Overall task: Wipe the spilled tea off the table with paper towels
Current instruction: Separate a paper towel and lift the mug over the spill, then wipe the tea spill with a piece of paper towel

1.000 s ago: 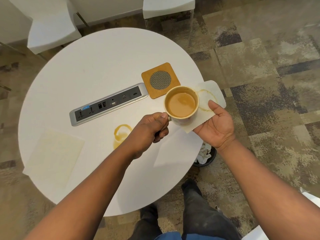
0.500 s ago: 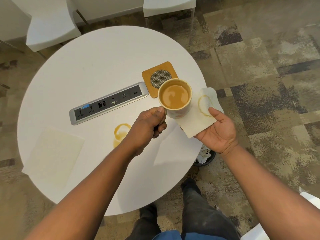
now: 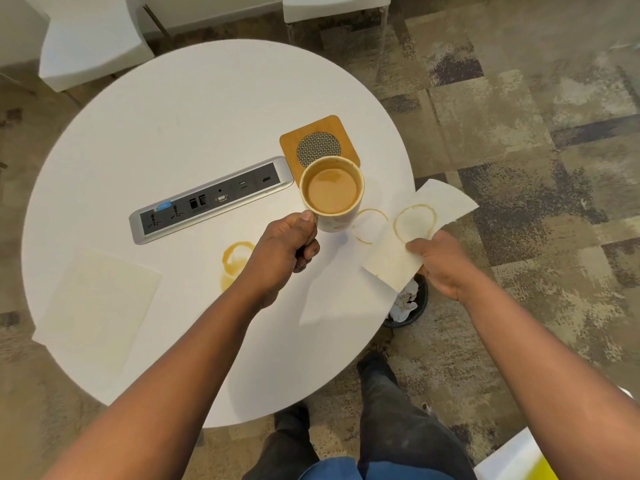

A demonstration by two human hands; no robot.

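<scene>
My left hand [image 3: 287, 247] grips the handle of a mug [image 3: 331, 192] full of milky tea, held above the round white table [image 3: 207, 109]. My right hand [image 3: 443, 263] pinches a white paper towel [image 3: 420, 233] marked with a brown tea ring; the towel hangs over the table's right edge. A faint tea ring [image 3: 370, 225] shows on the table just right of the mug. A darker tea ring and smear [image 3: 234, 259] lie left of my left hand. Another paper towel [image 3: 100, 299] lies flat at the table's left front.
A wooden coaster with a metal mesh centre [image 3: 318, 143] sits behind the mug. A silver power strip [image 3: 211, 199] is set in the table's middle. A black bin with crumpled towels [image 3: 407, 301] stands on the carpet under the right edge. White chairs [image 3: 90, 39] stand beyond the table.
The mug has moved left, toward the coaster. My right hand has pulled the stained towel out from under it to the right, uncovering a faint ring on the table.
</scene>
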